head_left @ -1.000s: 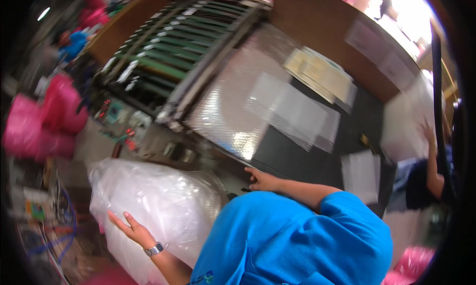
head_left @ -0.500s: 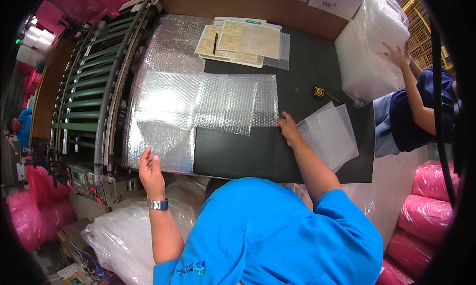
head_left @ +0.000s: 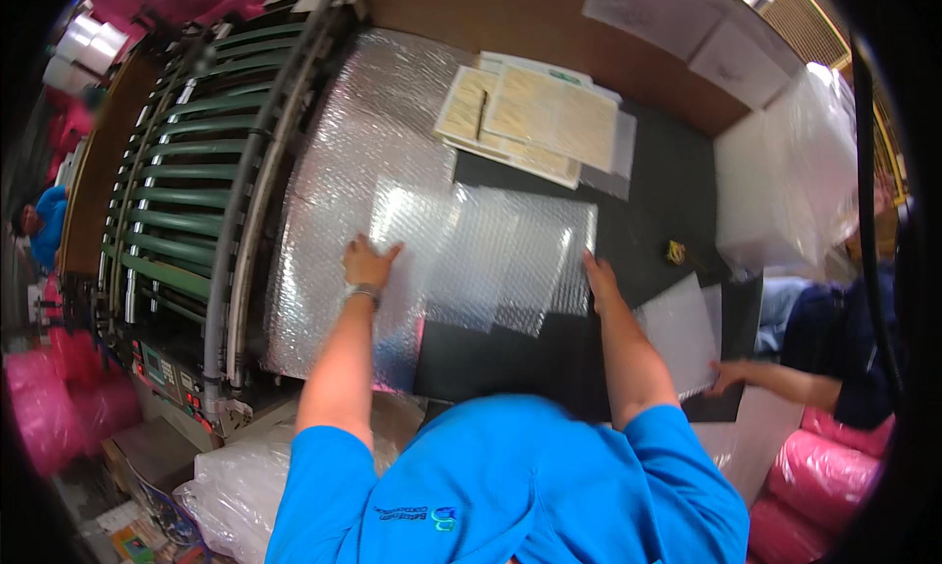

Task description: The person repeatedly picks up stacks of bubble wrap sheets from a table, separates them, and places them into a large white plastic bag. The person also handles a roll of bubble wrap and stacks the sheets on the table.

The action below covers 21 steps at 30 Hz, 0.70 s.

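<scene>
Overlapping clear bubble-wrap pieces lie in a row across the black tabletop, partly over a long bubble-wrap sheet at the table's left. My left hand rests with spread fingers at the left end of the row, on the bubble wrap. At the row's right edge is my right hand, fingers stretched out against the outermost piece. Farther right, a smaller stack of bubble-wrap pieces has a co-worker's hand at its near corner.
Papers with a pen lie at the back, and a yellow-black tape measure to the right. A green-roller machine borders the left side. A plastic-wrapped white stack stands right; pink wrapped rolls sit below.
My left hand has moved from the front edge up onto the bubble wrap. The row's pieces lie closer together. The co-worker's hand has come from the white stack to the smaller pile. The view has shifted.
</scene>
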Available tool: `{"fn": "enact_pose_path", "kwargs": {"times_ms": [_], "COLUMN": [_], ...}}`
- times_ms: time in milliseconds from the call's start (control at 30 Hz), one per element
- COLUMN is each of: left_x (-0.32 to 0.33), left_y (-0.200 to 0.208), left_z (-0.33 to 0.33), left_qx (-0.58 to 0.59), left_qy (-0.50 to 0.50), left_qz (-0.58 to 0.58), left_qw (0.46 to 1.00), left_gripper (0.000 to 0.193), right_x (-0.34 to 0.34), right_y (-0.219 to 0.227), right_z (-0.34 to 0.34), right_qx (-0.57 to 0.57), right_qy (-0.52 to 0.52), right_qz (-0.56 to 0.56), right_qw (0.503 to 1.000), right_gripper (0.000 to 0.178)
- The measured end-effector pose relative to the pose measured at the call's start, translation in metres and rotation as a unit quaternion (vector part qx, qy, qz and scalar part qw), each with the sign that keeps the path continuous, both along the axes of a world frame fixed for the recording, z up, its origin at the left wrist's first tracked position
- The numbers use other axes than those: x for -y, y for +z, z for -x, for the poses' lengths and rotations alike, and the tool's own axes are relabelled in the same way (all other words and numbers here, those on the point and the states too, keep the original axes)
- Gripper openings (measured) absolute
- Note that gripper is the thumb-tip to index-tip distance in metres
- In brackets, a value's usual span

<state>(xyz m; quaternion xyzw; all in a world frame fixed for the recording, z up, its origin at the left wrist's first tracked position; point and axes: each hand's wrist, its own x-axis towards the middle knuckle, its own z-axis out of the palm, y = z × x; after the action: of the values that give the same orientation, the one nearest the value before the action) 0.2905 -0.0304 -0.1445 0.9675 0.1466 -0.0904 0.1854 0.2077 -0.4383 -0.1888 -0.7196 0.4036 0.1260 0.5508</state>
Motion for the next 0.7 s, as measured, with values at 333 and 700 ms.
{"fn": "enact_pose_path", "kwargs": {"times_ms": [333,700], "left_x": [0.113,0.079], "left_y": [-0.035,-0.066], "left_z": [0.017,0.085], "left_qx": [-0.179,-0.202], "left_qy": [-0.054,-0.025], "left_qz": [0.095,0.265], "left_qw": [0.978,0.943], "left_gripper": [0.086,0.093], "right_x": [-0.056,-0.023], "right_y": [-0.005,-0.018], "right_z": [0.001,0.061], "right_qx": [0.099,-0.022], "right_qy": [0.017,0.03], "right_qz": [0.018,-0.417], "right_qw": [0.995,0.908], "right_gripper": [0.06,0.051]}}
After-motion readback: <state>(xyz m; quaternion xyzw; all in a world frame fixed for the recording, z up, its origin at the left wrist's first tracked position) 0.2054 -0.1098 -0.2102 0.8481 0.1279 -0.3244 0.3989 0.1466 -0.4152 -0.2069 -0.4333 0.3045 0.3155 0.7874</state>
